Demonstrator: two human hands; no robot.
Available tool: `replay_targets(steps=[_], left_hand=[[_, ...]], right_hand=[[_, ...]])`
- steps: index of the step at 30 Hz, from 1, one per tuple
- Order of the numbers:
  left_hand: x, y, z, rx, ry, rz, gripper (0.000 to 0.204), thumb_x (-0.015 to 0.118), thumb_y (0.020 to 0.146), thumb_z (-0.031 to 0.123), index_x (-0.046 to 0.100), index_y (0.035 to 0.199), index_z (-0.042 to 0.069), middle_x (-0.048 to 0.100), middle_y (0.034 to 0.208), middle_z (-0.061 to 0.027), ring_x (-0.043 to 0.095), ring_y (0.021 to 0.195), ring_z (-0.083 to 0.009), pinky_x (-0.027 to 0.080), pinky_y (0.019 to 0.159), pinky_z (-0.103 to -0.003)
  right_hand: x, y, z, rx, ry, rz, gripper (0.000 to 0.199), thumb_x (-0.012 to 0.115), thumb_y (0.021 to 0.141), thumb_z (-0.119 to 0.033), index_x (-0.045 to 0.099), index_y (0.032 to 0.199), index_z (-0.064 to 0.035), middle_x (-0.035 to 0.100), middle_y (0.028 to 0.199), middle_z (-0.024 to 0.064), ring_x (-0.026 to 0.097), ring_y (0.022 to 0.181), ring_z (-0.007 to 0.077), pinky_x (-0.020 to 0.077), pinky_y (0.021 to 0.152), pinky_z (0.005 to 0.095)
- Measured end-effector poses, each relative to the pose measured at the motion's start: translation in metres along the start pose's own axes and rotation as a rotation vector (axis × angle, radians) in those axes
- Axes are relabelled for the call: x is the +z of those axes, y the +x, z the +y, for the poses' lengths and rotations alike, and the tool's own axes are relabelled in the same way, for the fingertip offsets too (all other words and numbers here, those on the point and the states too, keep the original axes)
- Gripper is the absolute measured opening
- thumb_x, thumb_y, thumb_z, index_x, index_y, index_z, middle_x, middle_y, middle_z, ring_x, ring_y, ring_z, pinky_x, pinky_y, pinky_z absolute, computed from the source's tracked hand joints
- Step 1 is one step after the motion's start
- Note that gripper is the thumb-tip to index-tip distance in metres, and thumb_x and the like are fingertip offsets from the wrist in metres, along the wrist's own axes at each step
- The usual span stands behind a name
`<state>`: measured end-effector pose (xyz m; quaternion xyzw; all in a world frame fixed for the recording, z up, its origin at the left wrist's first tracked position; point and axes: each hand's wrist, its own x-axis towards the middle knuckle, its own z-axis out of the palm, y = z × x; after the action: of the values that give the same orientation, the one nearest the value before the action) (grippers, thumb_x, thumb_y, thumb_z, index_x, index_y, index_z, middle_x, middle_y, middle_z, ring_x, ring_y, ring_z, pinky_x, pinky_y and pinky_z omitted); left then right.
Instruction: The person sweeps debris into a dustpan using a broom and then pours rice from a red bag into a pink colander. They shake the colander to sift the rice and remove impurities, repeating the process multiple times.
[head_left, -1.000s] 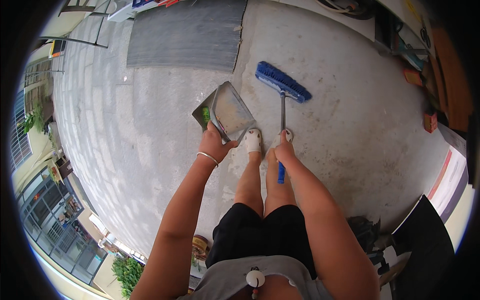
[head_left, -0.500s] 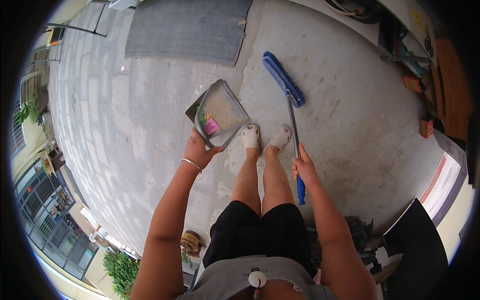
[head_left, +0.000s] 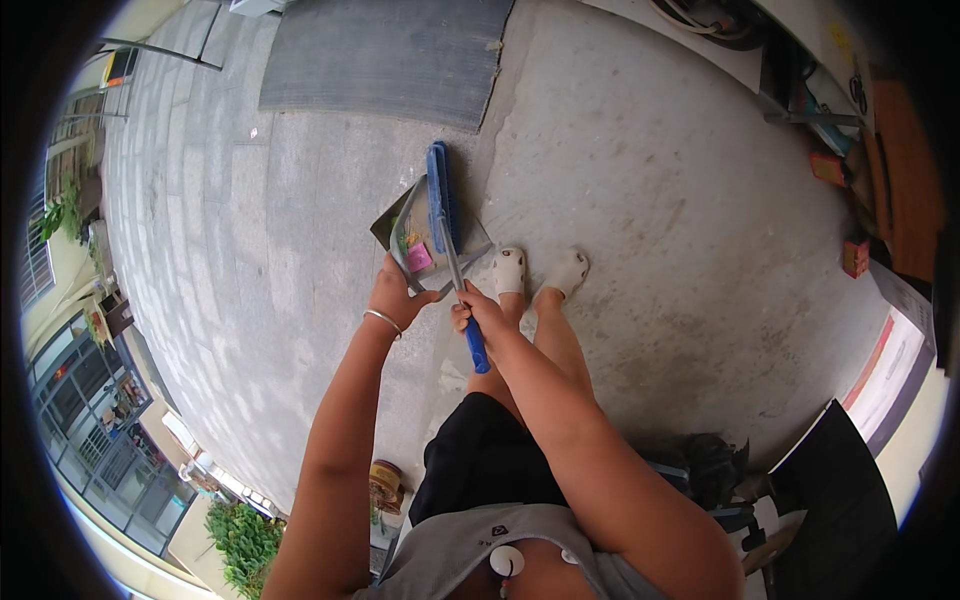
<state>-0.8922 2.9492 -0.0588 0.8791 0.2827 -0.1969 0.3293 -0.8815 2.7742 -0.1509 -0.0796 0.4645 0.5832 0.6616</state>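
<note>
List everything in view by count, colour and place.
Dustpan: one, grey, centre
Broom: one, blue and grey, across dustpan
Scrap: one, pink, in dustpan
Smaller bits: too small to count, yellowish-green, by scrap
Mat: one, dark grey, top
Boxes: two, red, right
Bush: one, green, lower left
Panel: one, black, lower right
Round container: one, brownish, bottom, left of centre
Glass front: one, bluish, far left
Floor: one, grey, centre
Edge clutter: uncountable, mixed, right rim
Shoes: two, whitish, centre
Bracelet: one, silvery, left of centre
Shorts: one, black, lower centre
Shirt: one, grey, bottom
Pendant: one, white, bottom
Arms: two, bare, bottom
Legs: two, bare, centre
Left grip: one, on dustpan
Right grip: one, on broom
</note>
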Motion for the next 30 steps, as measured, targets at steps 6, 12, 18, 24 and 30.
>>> replay_targets(steps=[6, 12, 18, 24, 30], left_hand=[[-0.012, -0.020, -0.023, -0.047, -0.136, 0.003, 0.080, 0.088, 0.053, 0.013, 0.041, 0.116, -0.003, 0.060, 0.101, -0.0175, 0.061, 0.092, -0.0277, 0.051, 0.079, -0.035], [-0.010, -0.044, 0.034, 0.017, -0.273, 0.030, 0.078, 0.088, 0.050, 0.010, 0.044, 0.114, -0.003, 0.063, 0.101, -0.0188, 0.064, 0.092, -0.0317, 0.053, 0.078, -0.037], [0.012, -0.048, 0.122, 0.159, -0.294, -0.011, 0.083, 0.091, 0.046, 0.017, 0.045, 0.112, -0.004, 0.065, 0.098, -0.0174, 0.066, 0.090, -0.0289, 0.053, 0.076, -0.036], [0.049, -0.031, 0.265, 0.322, -0.172, -0.087, 0.078, 0.091, 0.046, 0.025, 0.049, 0.106, -0.003, 0.065, 0.091, -0.0152, 0.065, 0.081, -0.0257, 0.052, 0.071, -0.034], [0.117, -0.014, 0.444, 0.511, -0.011, -0.142, 0.073, 0.091, 0.047, 0.029, 0.052, 0.101, -0.002, 0.063, 0.086, -0.0117, 0.062, 0.076, -0.0221, 0.051, 0.068, -0.033]], right_hand=[[-0.021, -0.115, -0.039, 0.110, -0.043, -0.120, 0.022, 0.053, 0.093, -0.018, 0.047, 0.113, -0.0262, 0.041, 0.068, -0.0021, 0.040, 0.051, 0.0026, 0.0351, 0.043, 0.0169], [-0.067, -0.302, -0.063, -0.241, -0.322, 0.110, 0.056, 0.046, 0.095, -0.015, 0.023, 0.142, -0.0354, 0.040, 0.067, 0.0007, 0.036, 0.050, 0.0068, 0.0319, 0.043, 0.0214], [-0.182, -0.413, -0.029, -0.560, -0.080, 0.320, 0.066, 0.051, 0.093, -0.012, 0.015, 0.144, -0.0344, 0.043, 0.067, 0.0030, 0.039, 0.050, 0.0110, 0.0346, 0.044, 0.0265], [-0.317, -0.461, -0.010, -0.710, 0.523, 0.386, 0.030, 0.058, 0.086, -0.007, 0.043, 0.101, -0.0282, 0.033, 0.058, 0.0001, 0.037, 0.044, 0.0106, 0.0355, 0.042, 0.0259], [-0.410, -0.511, 0.004, -0.806, 0.706, 0.412, 0.025, 0.055, 0.086, -0.008, 0.036, 0.071, -0.0152, 0.035, 0.055, 0.0001, 0.039, 0.042, 0.0128, 0.0367, 0.039, 0.0281]])
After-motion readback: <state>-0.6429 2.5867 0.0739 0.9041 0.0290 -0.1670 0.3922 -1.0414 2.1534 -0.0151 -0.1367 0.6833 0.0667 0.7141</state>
